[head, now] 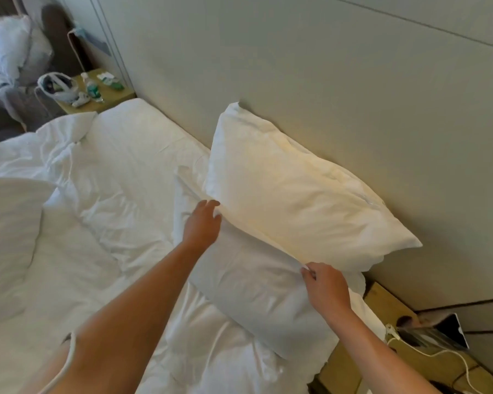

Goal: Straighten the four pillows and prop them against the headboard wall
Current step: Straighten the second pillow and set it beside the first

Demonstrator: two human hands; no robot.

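One white pillow [296, 189] leans upright against the pale headboard wall [325, 66]. In front of it a second white pillow [248, 297] lies tilted on the bed. My right hand [326, 285] pinches that front pillow's upper edge near its right end. My left hand [202, 223] reaches to the pillow's left upper corner, fingers relaxed and touching the fabric. A third white pillow [9, 240] lies at the left edge of the view. Any fourth pillow is out of sight.
A crumpled white duvet [111, 180] covers the bed. A far bedside table [97, 89] holds bottles and a plastic bag. A near wooden bedside table [410, 351] carries a white cable and a dark object. An armchair with white linen [12, 52] stands at top left.
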